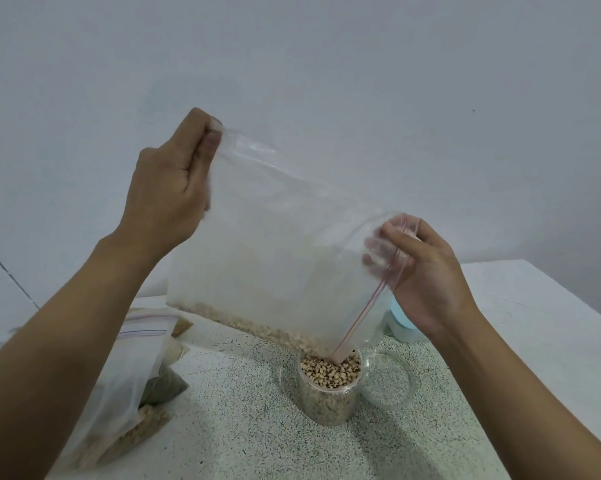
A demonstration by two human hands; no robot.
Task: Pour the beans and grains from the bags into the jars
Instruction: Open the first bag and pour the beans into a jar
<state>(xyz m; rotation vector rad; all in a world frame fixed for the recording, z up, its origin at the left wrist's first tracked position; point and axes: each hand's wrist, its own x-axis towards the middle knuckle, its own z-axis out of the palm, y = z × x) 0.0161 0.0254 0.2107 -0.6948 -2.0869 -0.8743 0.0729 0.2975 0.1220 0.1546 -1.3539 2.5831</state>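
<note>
A large clear zip bag (278, 244) hangs tilted above the counter, its red-striped mouth corner dipping into a clear jar (330, 393). My left hand (169, 188) pinches the bag's raised bottom corner at the upper left. My right hand (420, 268) grips the zip edge at the right. A thin band of pale black-eyed beans (257, 329) lies along the bag's lower edge, sloping toward the jar. The jar stands upright, filled with the same beans nearly to its rim.
The jar's clear lid (389, 381) lies flat just right of the jar on the speckled counter (243, 427). Several zip bags of grains and beans (136, 379) are piled at the left. A pale blue container (401, 323) stands behind my right hand.
</note>
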